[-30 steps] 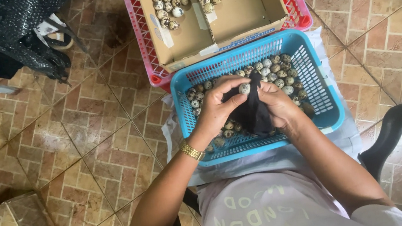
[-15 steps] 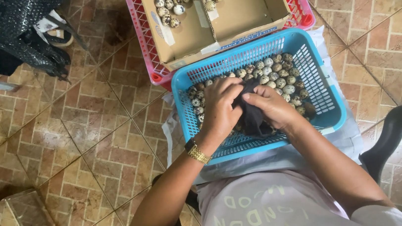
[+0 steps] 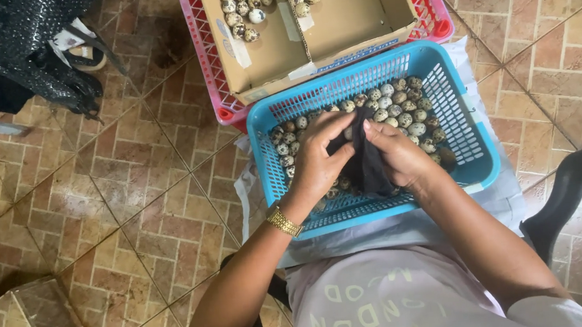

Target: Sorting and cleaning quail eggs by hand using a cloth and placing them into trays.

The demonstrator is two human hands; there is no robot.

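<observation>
Since the earlier frame both hands had drawn closer together over the blue basket point(image 3: 470, 123), bunching the dark cloth point(image 3: 365, 166) tighter between them. My left hand point(image 3: 320, 164) had its grip curled shut on the cloth's left side, thumb and fingers pinching the fold. My right hand point(image 3: 398, 156) was closed on the cloth's right edge, fingertips pressed into the fabric. Speckled eggs point(image 3: 400, 105) lay just beyond and beside both hands, filling the basket on my lap. Farther past my hands stood a cardboard box point(image 3: 354, 12) with more eggs inside a pink crate point(image 3: 204, 57). Brown tiled floor point(image 3: 113, 189) spread to my left.
</observation>
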